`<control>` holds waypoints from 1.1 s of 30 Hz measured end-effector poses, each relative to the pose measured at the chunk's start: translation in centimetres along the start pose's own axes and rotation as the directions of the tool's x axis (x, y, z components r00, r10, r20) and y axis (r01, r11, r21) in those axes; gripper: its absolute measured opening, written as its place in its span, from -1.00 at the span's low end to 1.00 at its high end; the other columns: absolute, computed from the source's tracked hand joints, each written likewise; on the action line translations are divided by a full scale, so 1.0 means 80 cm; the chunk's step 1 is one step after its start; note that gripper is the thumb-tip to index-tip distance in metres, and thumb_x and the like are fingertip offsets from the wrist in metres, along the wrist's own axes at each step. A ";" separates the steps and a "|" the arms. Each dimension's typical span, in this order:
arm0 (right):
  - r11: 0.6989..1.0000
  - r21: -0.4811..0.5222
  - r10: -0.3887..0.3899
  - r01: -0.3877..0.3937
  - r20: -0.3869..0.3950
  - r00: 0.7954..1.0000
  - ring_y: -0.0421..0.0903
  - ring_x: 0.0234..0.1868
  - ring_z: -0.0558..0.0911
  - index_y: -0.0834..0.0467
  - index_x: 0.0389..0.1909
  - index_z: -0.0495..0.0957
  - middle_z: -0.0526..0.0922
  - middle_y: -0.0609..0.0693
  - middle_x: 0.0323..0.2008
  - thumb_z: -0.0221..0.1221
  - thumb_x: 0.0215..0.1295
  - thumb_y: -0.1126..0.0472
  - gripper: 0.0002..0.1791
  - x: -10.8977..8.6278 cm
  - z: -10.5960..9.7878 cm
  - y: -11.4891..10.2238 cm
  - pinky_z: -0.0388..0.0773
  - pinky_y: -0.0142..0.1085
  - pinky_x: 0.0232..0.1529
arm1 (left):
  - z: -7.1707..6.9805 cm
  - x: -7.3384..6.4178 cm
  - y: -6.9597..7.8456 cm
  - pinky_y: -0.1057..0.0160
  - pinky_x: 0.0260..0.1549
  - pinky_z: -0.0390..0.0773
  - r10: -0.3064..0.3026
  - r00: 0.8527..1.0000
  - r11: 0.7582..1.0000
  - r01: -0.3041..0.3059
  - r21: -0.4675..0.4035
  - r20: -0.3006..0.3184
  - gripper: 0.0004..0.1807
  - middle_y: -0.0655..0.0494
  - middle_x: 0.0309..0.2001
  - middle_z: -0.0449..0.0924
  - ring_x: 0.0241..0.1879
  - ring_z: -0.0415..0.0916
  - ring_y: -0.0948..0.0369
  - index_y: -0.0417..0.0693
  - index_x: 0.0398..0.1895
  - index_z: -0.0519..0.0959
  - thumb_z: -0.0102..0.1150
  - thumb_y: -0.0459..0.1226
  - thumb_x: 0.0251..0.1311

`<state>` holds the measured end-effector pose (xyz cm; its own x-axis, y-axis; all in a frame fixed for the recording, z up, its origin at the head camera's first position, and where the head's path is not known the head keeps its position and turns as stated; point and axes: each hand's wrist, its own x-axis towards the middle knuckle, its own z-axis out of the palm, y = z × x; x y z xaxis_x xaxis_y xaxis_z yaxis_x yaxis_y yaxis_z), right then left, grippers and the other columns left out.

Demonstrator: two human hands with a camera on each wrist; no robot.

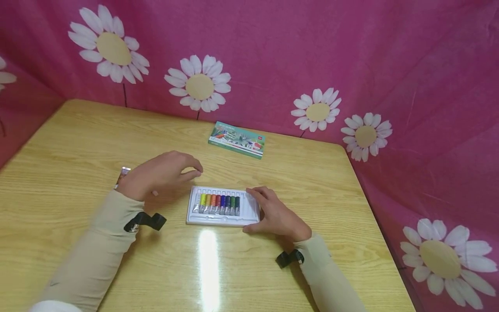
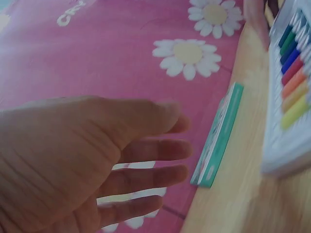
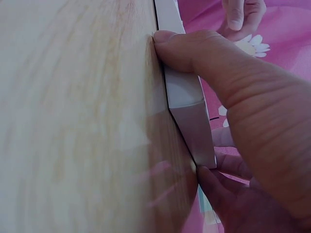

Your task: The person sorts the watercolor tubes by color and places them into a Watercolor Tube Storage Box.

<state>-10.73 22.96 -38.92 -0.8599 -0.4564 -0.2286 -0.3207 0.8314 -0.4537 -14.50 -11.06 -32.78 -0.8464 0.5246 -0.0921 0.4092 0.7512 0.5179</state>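
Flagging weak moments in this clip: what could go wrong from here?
Possibly two things. The right hand grips the white rectangular plastic tray only at its right end; if that end tipped down, the small multicoloured paint tubes might slide into the bare space there. Also, a loose small paint tube lies partly hidden behind the left hand and wrist, so a backward sweep could knock it.

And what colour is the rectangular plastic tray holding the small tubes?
White; the rectangular plastic tray shows best in the head view.
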 end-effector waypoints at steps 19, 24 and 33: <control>1.000 -0.002 -0.007 0.007 -0.005 1.000 -0.04 0.38 0.36 -0.16 0.62 0.15 0.21 -0.09 0.54 0.56 -0.05 -0.27 0.21 -0.003 0.003 0.002 0.50 -0.09 0.42 | -0.033 -0.040 -0.048 -0.13 0.19 0.59 -0.103 0.994 0.994 0.102 -0.042 -0.030 -0.64 -0.07 0.18 0.68 -0.04 0.62 0.07 -0.04 0.28 0.60 0.02 -0.34 0.51; 1.000 -0.007 -0.002 0.002 -0.011 1.000 -0.04 0.38 0.36 -0.15 0.62 0.15 0.21 -0.09 0.53 0.56 -0.05 -0.26 0.21 -0.002 0.003 0.002 0.50 -0.09 0.41 | -0.044 -0.055 -0.062 0.04 -0.40 0.62 -0.206 0.978 0.972 0.201 -0.122 -0.036 -0.61 -0.08 0.16 0.65 -0.14 0.53 0.02 0.03 0.30 0.58 0.00 -0.35 0.51; 1.000 -0.023 -0.008 0.008 -0.009 1.000 -0.04 0.39 0.36 -0.13 0.62 0.15 0.21 -0.08 0.53 0.55 -0.04 -0.27 0.21 -0.001 0.003 0.001 0.50 -0.09 0.42 | -0.051 -0.071 -0.082 -0.01 -0.33 0.66 -0.274 0.962 0.941 0.267 -0.207 -0.005 -0.61 -0.13 0.21 0.56 -0.29 0.54 -0.02 0.03 0.35 0.53 0.02 -0.28 0.54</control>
<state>-10.59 22.95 -39.15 -0.8608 -0.4605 -0.2168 -0.3369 0.8348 -0.4355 -13.80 -20.63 -32.19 -0.9278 0.2970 -0.2258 0.0891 0.7641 0.6389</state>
